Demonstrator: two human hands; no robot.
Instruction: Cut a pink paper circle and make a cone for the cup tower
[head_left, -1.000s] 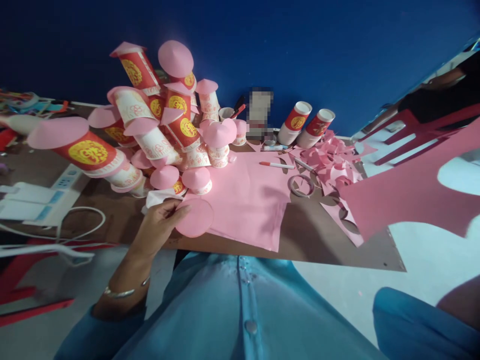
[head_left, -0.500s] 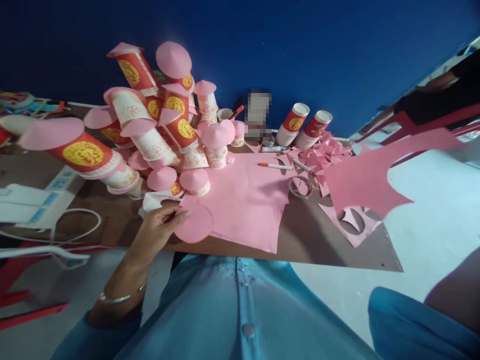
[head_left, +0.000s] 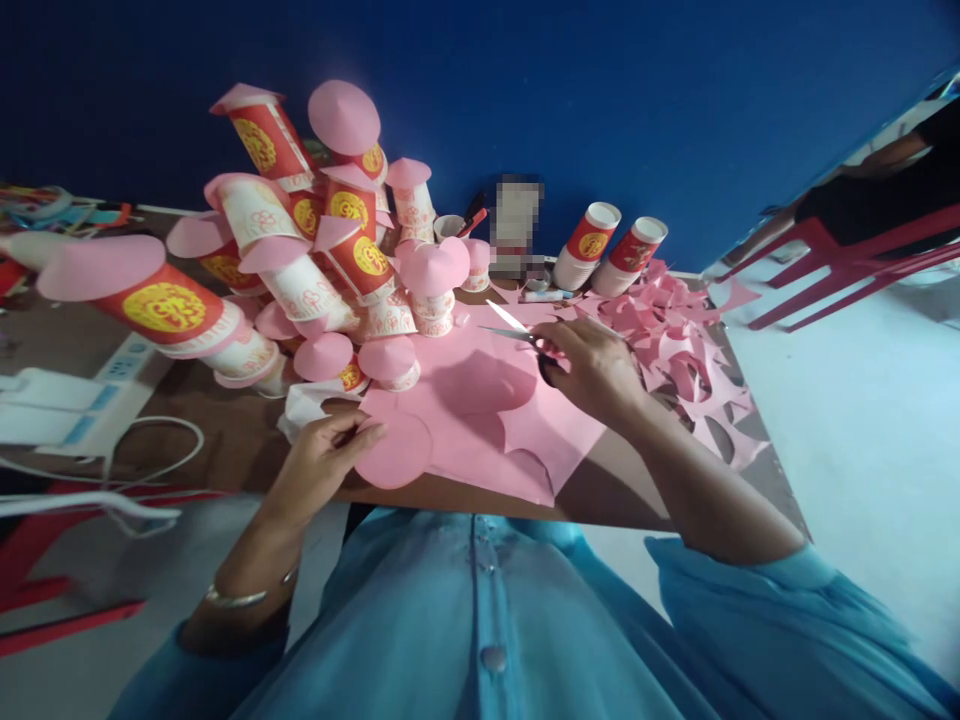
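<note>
The left hand [head_left: 319, 465] pinches a pink paper disc [head_left: 397, 455] between thumb and fingers at the table's [head_left: 626, 490] near edge. The right hand [head_left: 596, 370] has its fingers curled around the handles of scissors [head_left: 517, 325], blades parted and pointing left above pink paper sheets [head_left: 465, 435]. Pink offcuts [head_left: 686, 365] lie at right; cone-topped paper-cup towers [head_left: 300, 280] crowd the far left.

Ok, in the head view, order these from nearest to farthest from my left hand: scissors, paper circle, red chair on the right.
1. Paper circle: held in the left hand.
2. Scissors: to its right, in the right hand.
3. Red chair: far right.
</note>
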